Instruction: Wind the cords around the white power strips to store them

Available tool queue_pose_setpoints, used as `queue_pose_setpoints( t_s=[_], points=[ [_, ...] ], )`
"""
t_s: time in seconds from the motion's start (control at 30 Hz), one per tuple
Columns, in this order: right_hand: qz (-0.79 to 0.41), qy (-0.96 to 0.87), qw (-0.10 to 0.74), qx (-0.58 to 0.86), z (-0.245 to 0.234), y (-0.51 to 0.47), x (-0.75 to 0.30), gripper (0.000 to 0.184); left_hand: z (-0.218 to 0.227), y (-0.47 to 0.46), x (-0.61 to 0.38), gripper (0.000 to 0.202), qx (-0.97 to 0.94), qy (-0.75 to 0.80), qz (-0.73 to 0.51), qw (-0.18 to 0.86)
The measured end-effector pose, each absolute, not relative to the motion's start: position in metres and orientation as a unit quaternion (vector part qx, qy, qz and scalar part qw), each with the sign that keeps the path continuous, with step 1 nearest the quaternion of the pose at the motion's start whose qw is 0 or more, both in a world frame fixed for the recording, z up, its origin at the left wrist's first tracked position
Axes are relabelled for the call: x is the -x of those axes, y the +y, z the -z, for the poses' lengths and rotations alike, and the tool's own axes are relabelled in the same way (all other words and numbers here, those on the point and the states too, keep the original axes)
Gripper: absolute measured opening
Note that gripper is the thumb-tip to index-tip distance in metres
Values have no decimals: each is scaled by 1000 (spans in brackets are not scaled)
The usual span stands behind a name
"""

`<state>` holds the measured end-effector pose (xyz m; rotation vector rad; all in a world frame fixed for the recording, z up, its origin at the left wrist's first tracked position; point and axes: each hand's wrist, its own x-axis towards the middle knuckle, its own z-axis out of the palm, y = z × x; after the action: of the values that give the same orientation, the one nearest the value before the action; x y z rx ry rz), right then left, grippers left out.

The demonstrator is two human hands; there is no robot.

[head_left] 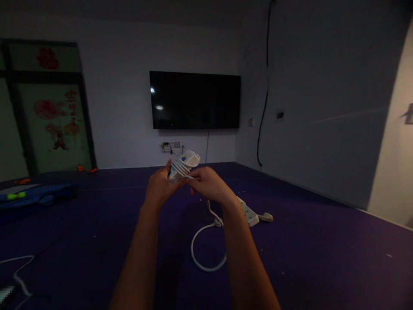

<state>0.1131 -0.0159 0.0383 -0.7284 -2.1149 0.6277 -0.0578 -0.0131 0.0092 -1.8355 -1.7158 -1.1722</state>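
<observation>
My left hand (160, 183) is closed around a white device with a blue round spot (189, 157), held up in front of me at a tilt. Several turns of white cord (181, 167) are wound around its middle. Close beside it, my right hand (206, 181) pinches a length of that cord near the device's lower end. Below my right wrist, a white cable (206, 270) lies in a loop on the purple floor (122, 258), partly hidden by my forearm. A white power strip (251, 216) rests just right of that forearm, with a pale plug (266, 217) beside it.
Blue cloth (48, 196) lies on the floor at the left, with small orange objects (80, 168) farther back. A thin white cable (22, 280) runs at lower left. A television (195, 101) hangs above wall sockets (174, 145); a black cable (266, 86) hangs down the right wall.
</observation>
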Motion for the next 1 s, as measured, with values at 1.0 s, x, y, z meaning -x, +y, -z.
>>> queue_pose_setpoints(
  t_s=[1.0],
  points=[
    [-301,-567,751,158,-25,35,-151,40,-14,-29,43,59,751,-549,362,-61]
  ],
)
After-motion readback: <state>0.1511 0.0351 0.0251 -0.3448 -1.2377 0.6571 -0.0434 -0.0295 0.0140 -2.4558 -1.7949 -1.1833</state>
